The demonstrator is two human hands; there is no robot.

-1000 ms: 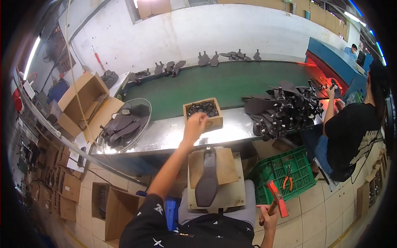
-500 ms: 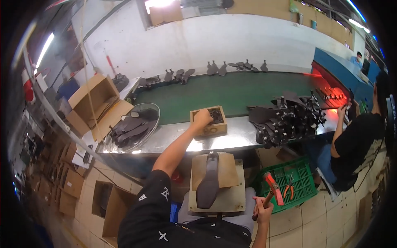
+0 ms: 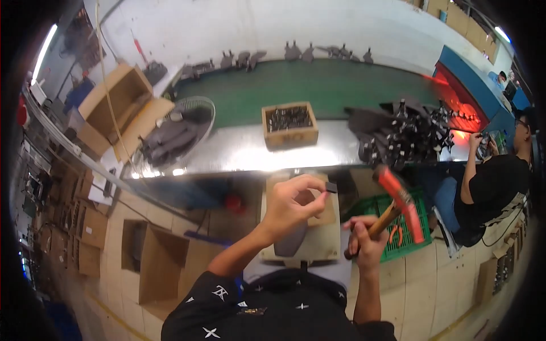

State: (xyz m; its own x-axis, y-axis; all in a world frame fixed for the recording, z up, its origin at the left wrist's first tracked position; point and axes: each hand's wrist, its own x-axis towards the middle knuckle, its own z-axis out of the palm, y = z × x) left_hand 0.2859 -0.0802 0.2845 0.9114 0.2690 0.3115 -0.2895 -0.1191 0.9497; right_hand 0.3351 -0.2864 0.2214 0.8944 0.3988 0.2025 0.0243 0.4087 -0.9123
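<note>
My left hand pinches a small black block between thumb and forefinger, above the work stand. Below it, a dark grey shoe sole lies on the stand's pale board, its far part hidden by the hand. In my right hand is a hammer with a wooden handle and a red head, raised at the right of the stand. Beyond the left hand, a wooden box full of small dark pieces stands on the metal bench edge.
A heap of dark soles with heels covers the bench at right; a wire basket holds more at left. A green belt runs behind. Orange-handled pliers lie in a green crate. A co-worker sits at right.
My left hand has come back from the wooden box to above the stand, with the small black block in it. My right hand has lifted the hammer and brought it slightly inward.
</note>
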